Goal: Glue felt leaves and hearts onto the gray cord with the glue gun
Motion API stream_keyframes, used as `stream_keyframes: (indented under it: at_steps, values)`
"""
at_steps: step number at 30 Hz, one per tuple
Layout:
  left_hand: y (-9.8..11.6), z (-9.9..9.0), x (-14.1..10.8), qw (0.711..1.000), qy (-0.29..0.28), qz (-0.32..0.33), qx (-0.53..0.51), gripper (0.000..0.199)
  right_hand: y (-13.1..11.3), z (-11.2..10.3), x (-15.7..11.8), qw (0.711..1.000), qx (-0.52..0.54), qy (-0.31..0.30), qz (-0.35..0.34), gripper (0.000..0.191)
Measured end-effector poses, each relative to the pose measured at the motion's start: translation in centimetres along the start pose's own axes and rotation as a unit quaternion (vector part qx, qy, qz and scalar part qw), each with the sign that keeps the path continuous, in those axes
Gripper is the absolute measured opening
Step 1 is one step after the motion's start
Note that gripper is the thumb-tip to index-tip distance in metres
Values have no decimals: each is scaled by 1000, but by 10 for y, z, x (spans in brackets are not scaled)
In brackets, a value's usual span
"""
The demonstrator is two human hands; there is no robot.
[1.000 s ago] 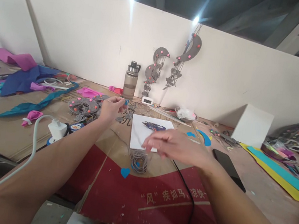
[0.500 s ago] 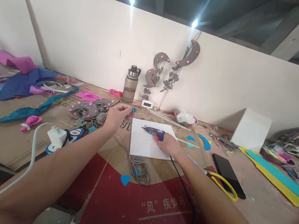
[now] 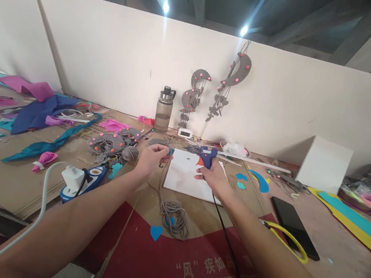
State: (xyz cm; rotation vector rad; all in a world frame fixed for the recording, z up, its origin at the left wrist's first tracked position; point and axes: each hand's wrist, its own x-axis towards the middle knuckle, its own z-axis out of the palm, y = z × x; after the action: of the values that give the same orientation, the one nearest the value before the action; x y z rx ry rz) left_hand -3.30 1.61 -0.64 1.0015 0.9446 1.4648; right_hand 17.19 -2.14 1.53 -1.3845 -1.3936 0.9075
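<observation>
My left hand (image 3: pixel 153 159) is closed in a pinch on a small blue felt piece (image 3: pixel 171 151) by the left edge of a white board (image 3: pixel 180 181). Its exact shape is mostly covered by my fingers. In my right hand (image 3: pixel 214 174) is a dark blue glue gun (image 3: pixel 208 156) with an orange trigger, its nozzle pointing left toward the felt piece but apart from it. Grey yarn (image 3: pixel 175 219) lies coiled in front of the board, and a blue heart (image 3: pixel 156 232) rests just left of the coil.
Yellow-handled scissors (image 3: pixel 290 239) and a black phone (image 3: pixel 293 228) lie at the right. Grey felt moons (image 3: pixel 106 143) sit at the left beside a blue power strip (image 3: pixel 93 179) with a white cable. A water bottle (image 3: pixel 163 113) stands behind, near a small digital clock (image 3: pixel 185 133).
The glue gun has lifted off the white board and moved slightly right and back. My left hand still pinches the blue felt piece. The whole view has shifted a little.
</observation>
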Motion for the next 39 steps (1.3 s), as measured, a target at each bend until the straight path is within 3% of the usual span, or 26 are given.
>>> stream_keyframes:
  at_steps: [4,9,14,19,39]
  values:
    - [-2,3,-1,1000,12,-12,0,24,-10,8,-12,992,84,-14,-94,35]
    - [1,2,0,999,37,-3,-31,23,-12,20,-27,985,8,-36,-171,29]
    - [5,1,-1,997,38,3,-69,25,-12,26,-35,975,-104,-51,-191,23]
    - [7,5,-4,996,34,19,-74,24,-11,28,-35,966,-163,-28,-198,22]
    - [2,7,-6,998,28,57,-18,18,-2,33,-34,953,-207,0,-220,24]
